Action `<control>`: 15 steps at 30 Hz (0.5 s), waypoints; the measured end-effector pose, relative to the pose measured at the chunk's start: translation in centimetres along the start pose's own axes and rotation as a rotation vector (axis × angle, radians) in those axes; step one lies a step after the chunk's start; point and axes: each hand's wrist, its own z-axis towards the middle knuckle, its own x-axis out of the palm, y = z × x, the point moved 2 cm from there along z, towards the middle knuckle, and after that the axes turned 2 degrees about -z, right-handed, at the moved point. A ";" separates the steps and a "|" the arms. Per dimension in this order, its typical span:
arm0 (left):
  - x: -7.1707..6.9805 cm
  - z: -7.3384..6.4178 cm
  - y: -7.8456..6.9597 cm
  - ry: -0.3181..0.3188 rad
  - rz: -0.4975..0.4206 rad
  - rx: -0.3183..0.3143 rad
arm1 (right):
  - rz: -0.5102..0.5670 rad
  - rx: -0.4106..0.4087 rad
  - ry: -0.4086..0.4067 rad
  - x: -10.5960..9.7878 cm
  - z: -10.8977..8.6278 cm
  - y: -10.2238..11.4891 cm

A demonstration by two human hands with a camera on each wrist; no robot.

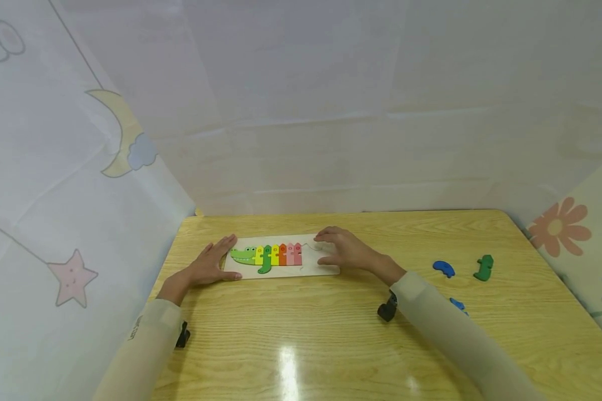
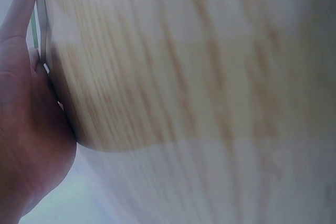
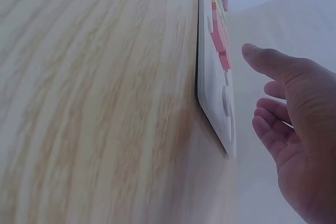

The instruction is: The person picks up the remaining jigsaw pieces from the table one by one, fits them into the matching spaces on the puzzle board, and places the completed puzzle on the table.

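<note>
A pale wooden puzzle board (image 1: pixel 311 269) lies on the table with a crocodile puzzle in it. Its green head (image 1: pixel 244 255) is at the left, followed by yellow, green, orange, red and pink pieces (image 1: pixel 291 255). The recess to their right holds no piece. My left hand (image 1: pixel 209 266) rests at the board's left end, fingers and thumb spread along its corners. Over the right end is my right hand (image 1: pixel 350 250), thumb and fingers apart. In the right wrist view that hand (image 3: pixel 302 114) holds nothing and stands off the board (image 3: pixel 211 85).
On the right side of the table lie a blue curved piece (image 1: pixel 443 268), a green piece (image 1: pixel 484 267) and another blue piece (image 1: pixel 458 304) partly hidden by the right sleeve (image 1: pixel 441 317). A pale hanging sheet (image 1: pixel 301 156) stands behind the wooden table (image 1: pixel 261 334).
</note>
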 end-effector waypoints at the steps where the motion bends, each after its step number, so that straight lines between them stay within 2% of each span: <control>1: 0.0 0.0 0.0 0.001 0.001 -0.001 | -0.002 0.001 0.000 0.0 -0.1 -0.1; 6: 0.0 0.0 -0.1 0.002 0.010 -0.007 | -0.020 -0.013 -0.005 -0.3 -0.6 -0.3; 15: -0.1 -0.1 -0.4 -0.023 0.006 0.030 | -0.023 0.008 -0.001 -1.0 -1.7 -0.6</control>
